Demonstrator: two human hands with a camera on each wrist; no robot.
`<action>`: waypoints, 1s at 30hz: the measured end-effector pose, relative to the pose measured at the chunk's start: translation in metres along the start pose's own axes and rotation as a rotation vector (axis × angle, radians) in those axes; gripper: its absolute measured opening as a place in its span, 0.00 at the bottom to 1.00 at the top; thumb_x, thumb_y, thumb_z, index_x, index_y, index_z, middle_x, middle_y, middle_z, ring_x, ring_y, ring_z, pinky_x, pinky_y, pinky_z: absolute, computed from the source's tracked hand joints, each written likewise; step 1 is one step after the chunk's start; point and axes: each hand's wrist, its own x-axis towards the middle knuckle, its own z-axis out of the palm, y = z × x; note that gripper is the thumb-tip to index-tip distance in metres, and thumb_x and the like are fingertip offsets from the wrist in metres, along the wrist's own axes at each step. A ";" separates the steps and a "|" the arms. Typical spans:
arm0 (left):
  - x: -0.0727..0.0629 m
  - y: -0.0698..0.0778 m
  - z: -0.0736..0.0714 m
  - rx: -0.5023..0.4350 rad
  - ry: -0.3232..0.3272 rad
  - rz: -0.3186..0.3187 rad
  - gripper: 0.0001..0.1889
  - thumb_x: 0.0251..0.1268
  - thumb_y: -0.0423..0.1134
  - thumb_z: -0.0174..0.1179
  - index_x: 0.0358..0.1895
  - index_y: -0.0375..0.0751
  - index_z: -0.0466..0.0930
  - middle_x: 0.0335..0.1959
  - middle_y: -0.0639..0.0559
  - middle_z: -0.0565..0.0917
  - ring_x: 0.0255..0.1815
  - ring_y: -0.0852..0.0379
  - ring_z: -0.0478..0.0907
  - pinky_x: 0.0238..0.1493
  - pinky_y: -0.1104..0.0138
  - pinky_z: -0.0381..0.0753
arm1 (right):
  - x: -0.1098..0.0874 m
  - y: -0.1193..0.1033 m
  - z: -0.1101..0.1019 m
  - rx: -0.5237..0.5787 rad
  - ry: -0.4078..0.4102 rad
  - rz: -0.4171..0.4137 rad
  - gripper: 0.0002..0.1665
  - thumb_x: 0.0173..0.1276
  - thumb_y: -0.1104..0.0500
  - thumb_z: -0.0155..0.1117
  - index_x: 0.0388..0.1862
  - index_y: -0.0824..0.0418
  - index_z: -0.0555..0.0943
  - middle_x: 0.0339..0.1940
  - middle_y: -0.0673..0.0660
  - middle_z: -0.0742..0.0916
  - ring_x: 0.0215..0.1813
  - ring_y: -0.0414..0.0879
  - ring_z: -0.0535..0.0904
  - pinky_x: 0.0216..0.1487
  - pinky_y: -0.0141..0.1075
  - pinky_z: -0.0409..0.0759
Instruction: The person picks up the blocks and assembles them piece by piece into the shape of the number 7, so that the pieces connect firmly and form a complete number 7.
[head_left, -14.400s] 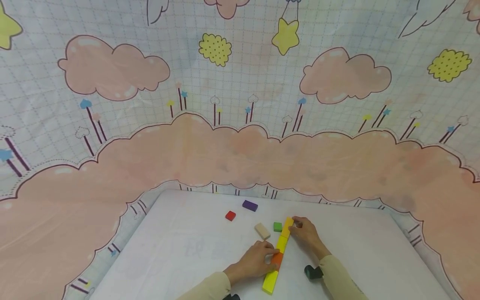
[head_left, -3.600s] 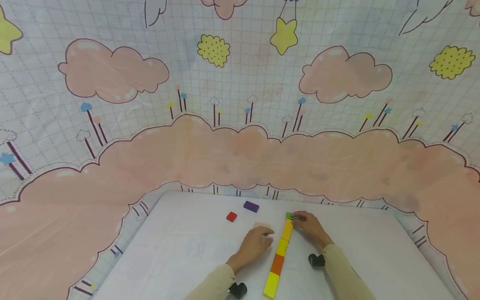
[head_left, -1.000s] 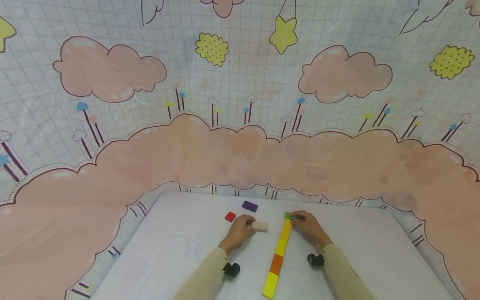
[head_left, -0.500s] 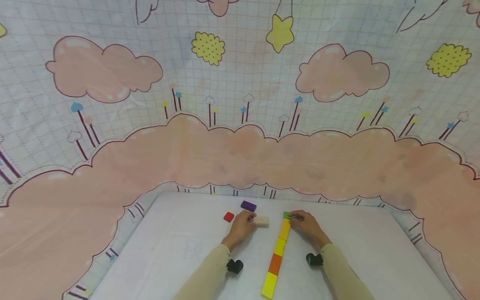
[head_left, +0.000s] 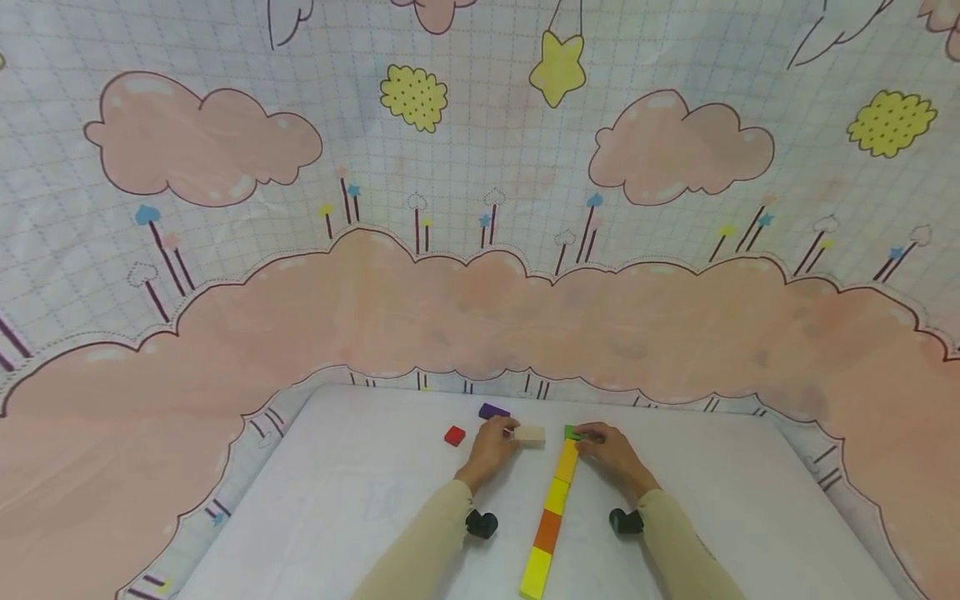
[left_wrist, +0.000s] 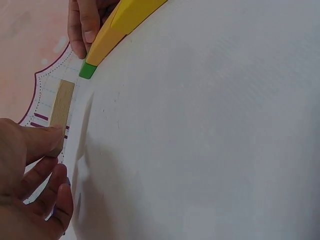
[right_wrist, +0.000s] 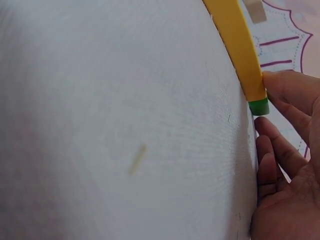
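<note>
My left hand (head_left: 491, 450) pinches a plain wooden block (head_left: 529, 436) at its left end, thumb (left_wrist: 42, 137) on one face and the other fingers bent beneath. Right of it runs a straight row of blocks: a long yellow block (head_left: 536, 573) nearest me, an orange block (head_left: 547, 532), a shorter yellow block (head_left: 556, 496), an amber block (head_left: 567, 461) and a small green block (head_left: 571, 432) at the far end. My right hand (head_left: 615, 458) touches the row's right side there, thumb against the amber block and index finger by the green one, partly covering it.
A red block (head_left: 454, 436) lies left of my left hand. Beyond that hand, partly hidden by it, is a purple block (head_left: 493, 412). The white tabletop (head_left: 330, 500) ends at a patterned backdrop (head_left: 450, 317).
Since the oldest frame the green block has joined the row's far end and the left hand has taken the wooden block. Lately it carries that block farther away and rightward; the right hand stays.
</note>
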 end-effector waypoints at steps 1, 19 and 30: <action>0.001 0.000 0.001 0.005 -0.003 -0.002 0.15 0.62 0.32 0.64 0.52 0.36 0.81 0.47 0.44 0.82 0.46 0.52 0.77 0.57 0.56 0.80 | 0.000 0.000 0.000 0.000 0.002 -0.002 0.16 0.67 0.54 0.66 0.53 0.52 0.83 0.63 0.60 0.80 0.64 0.57 0.73 0.69 0.59 0.68; 0.016 0.009 0.023 -0.003 0.043 0.016 0.13 0.64 0.33 0.63 0.52 0.37 0.82 0.43 0.46 0.82 0.42 0.54 0.77 0.50 0.59 0.81 | 0.000 0.005 0.002 0.029 0.005 -0.045 0.17 0.66 0.55 0.66 0.54 0.53 0.83 0.63 0.59 0.81 0.65 0.58 0.73 0.71 0.58 0.67; 0.018 0.018 0.031 0.104 0.056 0.047 0.13 0.65 0.33 0.62 0.51 0.36 0.82 0.42 0.45 0.83 0.41 0.53 0.77 0.55 0.57 0.80 | 0.000 0.003 0.000 0.010 0.014 -0.052 0.17 0.65 0.54 0.66 0.53 0.54 0.83 0.61 0.61 0.81 0.63 0.60 0.74 0.68 0.59 0.69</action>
